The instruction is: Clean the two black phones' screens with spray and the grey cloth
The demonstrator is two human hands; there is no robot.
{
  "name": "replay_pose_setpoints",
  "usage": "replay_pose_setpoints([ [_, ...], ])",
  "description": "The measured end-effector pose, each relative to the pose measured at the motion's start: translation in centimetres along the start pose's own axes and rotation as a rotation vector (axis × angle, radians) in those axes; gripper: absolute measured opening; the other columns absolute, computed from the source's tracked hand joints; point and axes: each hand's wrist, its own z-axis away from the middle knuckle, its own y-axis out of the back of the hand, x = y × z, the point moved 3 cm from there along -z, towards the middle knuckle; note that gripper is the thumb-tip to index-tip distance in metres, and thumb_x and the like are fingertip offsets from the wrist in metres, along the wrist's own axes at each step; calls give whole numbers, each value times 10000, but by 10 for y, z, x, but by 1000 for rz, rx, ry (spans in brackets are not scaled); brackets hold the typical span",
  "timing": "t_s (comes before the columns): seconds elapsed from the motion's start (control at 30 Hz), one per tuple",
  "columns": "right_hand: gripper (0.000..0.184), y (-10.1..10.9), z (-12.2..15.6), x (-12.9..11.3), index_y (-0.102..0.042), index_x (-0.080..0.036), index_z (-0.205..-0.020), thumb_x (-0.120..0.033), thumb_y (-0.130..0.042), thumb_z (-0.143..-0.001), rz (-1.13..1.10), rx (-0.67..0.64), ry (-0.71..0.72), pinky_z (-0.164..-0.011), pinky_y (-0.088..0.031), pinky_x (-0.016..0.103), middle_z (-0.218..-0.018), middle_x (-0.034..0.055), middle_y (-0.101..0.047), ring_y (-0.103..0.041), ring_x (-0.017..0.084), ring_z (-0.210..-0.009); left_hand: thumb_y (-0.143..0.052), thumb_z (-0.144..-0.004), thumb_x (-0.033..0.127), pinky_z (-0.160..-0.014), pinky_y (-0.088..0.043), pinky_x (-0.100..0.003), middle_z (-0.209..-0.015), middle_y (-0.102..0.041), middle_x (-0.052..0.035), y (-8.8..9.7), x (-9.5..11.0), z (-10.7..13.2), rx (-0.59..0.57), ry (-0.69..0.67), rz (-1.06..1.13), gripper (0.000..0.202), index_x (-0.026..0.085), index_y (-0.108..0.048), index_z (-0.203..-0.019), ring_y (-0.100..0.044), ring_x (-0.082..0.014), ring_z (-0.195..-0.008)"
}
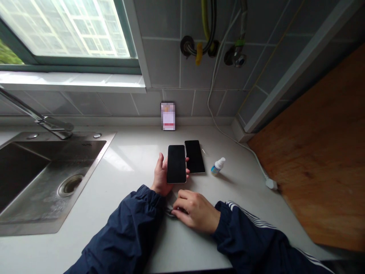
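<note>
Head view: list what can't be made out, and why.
All in the head view:
Held phone: its back faces away, against the left hand.
Grey item: partly covered by the right hand.
Propped phone: screen pixelated.
Bottle: label too small to read.
Sink: cut off by left edge.

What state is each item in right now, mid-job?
Held phone: in the left hand, screen dark
Second black device: flat on the counter, screen dark
Propped phone: leaning on the wall, screen lit
Grey cloth: bunched in the right hand
Bottle: upright
White plug: lying loose
Tap: flow can't be told
</note>
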Motion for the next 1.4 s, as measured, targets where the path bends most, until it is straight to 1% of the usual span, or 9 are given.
replay_pose_setpoints([
  [0.13,46,10,2,-6,-631,-208,-864,-185,-645,-901,-246,89,78,-769,-499,296,-880,30,-652,-611,184,-830,-252,-1039,670,-639,-647,-439,-1250,-729,-243,0,1,1,9,7,-32,774,102,-477,-1514,-778,-301,-768],
  [0.23,62,21,2,-6,-573,-213,-847,-182,-604,-891,-486,127,39,-763,-508,294,-875,28,-677,-627,166,-787,-267,-1034,676,-645,-644,-446,-1269,-720,-245,0,1,1,13,9,-36,773,102,-498,-1498,-776,-308,-777],
  [0.37,182,31,2,-2,-520,-214,-816,-301,-595,-956,-749,139,-6,-754,-528,308,-985,81,-742,-660,175,-812,-285,-1029,677,-645,-644,-455,-1270,-715,-251,2,0,0,15,1,-30,763,108,-514,-1483,-776,-304,-759],
  [0.47,250,32,2,6,-551,-207,-873,-418,-586,-1002,-871,160,-94,-661,-511,285,-926,75,-726,-630,155,-720,-287,-1030,673,-654,-644,-455,-1261,-720,-242,2,0,0,12,0,-23,753,113,-521,-1474,-775,-300,-758],
  [0.57,249,33,4,16,-570,-207,-908,-427,-592,-1022,-774,255,-174,-588,-466,255,-766,9,-639,-566,124,-607,-284,-1033,669,-635,-637,-439,-1238,-730,-233,1,0,0,17,8,-13,748,114,-517,-1478,-771,-291,-747],
  [0.7,190,40,8,20,-579,-215,-910,-364,-599,-1027,-487,381,-123,-560,-412,249,-700,-30,-556,-505,107,-557,-260,-1046,646,-640,-636,-427,-1220,-737,-224,0,1,-1,4,0,-4,732,122,-504,-1495,-768,-278,-738],
  [1.03,305,53,-3,23,-546,-214,-876,-477,-621,-1012,-723,459,-247,-507,-342,213,-700,-38,-534,-421,90,-549,-284,-1042,660,-694,-638,-428,-1188,-756,-204,0,0,-1,10,-2,-3,725,136,-539,-1474,-774,-270,-743],
  [1.2,263,87,-12,23,-589,-206,-884,-432,-617,-1015,-503,563,-274,-577,-401,219,-760,-18,-581,-530,114,-644,-273,-1053,640,-809,-634,-410,-1127,-775,-207,0,1,-2,66,-19,10,735,82,-604,-1399,-782,-287,-893],
  [1.4,197,137,-48,10,-618,-208,-899,-374,-624,-1005,-28,700,-220,-673,-459,251,-835,1,-672,-639,147,-734,-268,-1040,654,-608,-633,-455,-1024,-780,-181,1,1,-1,13,31,-6,705,126,-573,-1394,-773,-314,-714],
])
